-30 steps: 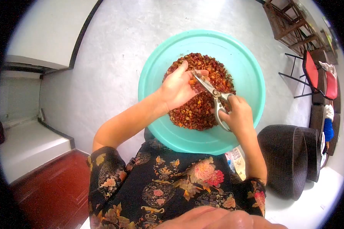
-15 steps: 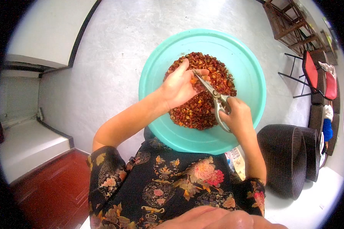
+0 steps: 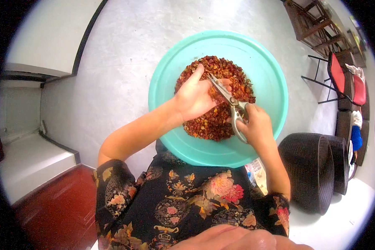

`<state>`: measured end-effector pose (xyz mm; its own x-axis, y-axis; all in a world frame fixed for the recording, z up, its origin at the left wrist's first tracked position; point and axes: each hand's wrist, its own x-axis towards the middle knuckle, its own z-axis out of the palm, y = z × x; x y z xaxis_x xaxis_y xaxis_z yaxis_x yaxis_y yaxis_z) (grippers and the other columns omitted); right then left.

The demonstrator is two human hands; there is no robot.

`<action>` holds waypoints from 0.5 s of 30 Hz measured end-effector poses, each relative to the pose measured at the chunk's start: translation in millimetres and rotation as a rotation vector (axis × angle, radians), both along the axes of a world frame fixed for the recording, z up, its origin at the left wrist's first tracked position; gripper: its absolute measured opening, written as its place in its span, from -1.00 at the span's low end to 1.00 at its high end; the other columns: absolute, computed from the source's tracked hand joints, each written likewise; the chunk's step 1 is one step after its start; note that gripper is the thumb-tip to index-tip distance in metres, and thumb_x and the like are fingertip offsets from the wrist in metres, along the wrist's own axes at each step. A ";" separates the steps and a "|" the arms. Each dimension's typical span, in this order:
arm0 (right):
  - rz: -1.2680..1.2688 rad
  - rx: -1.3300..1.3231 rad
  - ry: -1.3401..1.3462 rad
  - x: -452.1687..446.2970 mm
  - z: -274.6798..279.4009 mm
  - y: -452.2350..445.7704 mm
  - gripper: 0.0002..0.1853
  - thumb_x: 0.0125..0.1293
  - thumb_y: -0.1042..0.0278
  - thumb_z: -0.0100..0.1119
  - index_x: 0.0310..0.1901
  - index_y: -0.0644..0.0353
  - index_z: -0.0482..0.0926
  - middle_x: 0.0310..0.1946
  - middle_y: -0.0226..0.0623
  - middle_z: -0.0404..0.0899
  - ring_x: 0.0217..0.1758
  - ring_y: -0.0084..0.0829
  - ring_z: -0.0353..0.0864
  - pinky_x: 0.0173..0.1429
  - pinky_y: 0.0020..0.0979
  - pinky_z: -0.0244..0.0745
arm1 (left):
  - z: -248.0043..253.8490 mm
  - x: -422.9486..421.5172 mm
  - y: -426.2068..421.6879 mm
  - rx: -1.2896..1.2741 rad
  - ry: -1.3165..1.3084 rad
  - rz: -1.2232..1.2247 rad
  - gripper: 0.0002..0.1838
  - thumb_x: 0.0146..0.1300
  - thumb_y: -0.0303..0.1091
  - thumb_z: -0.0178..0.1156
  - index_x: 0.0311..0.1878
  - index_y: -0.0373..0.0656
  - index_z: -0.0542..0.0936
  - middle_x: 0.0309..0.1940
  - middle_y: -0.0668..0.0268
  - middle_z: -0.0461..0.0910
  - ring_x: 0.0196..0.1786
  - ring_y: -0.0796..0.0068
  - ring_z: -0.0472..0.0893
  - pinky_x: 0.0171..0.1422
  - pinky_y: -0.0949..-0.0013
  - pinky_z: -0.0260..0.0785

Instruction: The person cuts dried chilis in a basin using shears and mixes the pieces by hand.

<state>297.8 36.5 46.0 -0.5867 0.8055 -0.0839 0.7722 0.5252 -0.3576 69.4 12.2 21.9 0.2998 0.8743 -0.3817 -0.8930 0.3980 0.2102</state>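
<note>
My left hand [image 3: 196, 93] is palm up over the basin, thumb stretched out and fingers slightly curled, cradling a few dried red pieces [image 3: 214, 93]. My right hand [image 3: 256, 125] grips the handles of metal scissors [image 3: 232, 100]. Their blades are slightly parted and lie across the left palm and fingers. Under both hands, a heap of chopped, dried red-brown pieces [image 3: 212, 127], possibly dried chili or fruit, fills the middle of a round turquoise basin [image 3: 273, 91]. The left fingers are partly hidden behind the blades.
The basin rests at my lap, over the black floral clothing [image 3: 171, 200]. Dark woven baskets [image 3: 306, 171] stand to the right. Farther back are a red folding chair [image 3: 336, 73] and a wooden rack [image 3: 316, 27]. A white raised ledge [image 3: 33, 162] and a dark red panel [image 3: 56, 208] are at left.
The scissor blades have parted slightly at the tips. Both hands stay over the heap, and the whole view has shifted a little.
</note>
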 end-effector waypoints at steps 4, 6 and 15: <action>-0.038 -0.073 0.039 -5.0 12.7 0.1 -0.51 0.06 0.08 0.46 -0.18 0.32 0.52 -0.28 0.02 0.59 -0.20 0.08 0.61 -0.10 -0.04 0.53 | -7.2 -1.7 0.6 0.002 -0.023 0.053 -0.11 0.57 0.30 -0.36 0.32 -0.52 0.35 0.17 -0.06 0.52 0.31 0.06 0.47 0.54 0.00 0.22; -0.090 -0.174 0.024 -7.9 18.6 0.1 -0.46 0.04 0.04 0.49 -0.15 0.33 0.51 -0.24 0.03 0.58 -0.15 0.07 0.59 -0.06 -0.04 0.52 | -9.9 -4.5 2.8 0.030 -0.030 0.066 -0.11 0.57 0.30 -0.37 0.33 -0.53 0.34 0.18 -0.07 0.51 0.30 0.03 0.46 0.55 -0.02 0.22; 0.096 0.112 0.077 -11.2 17.2 1.0 -0.34 -0.03 -0.01 0.53 -0.11 0.37 0.45 -0.09 0.02 0.49 0.02 0.06 0.45 0.10 -0.04 0.45 | -3.5 -8.1 4.0 0.013 -0.075 0.054 -0.07 0.57 0.30 -0.42 0.35 -0.58 0.29 0.23 -0.19 0.45 0.36 -0.13 0.42 0.57 -0.11 0.18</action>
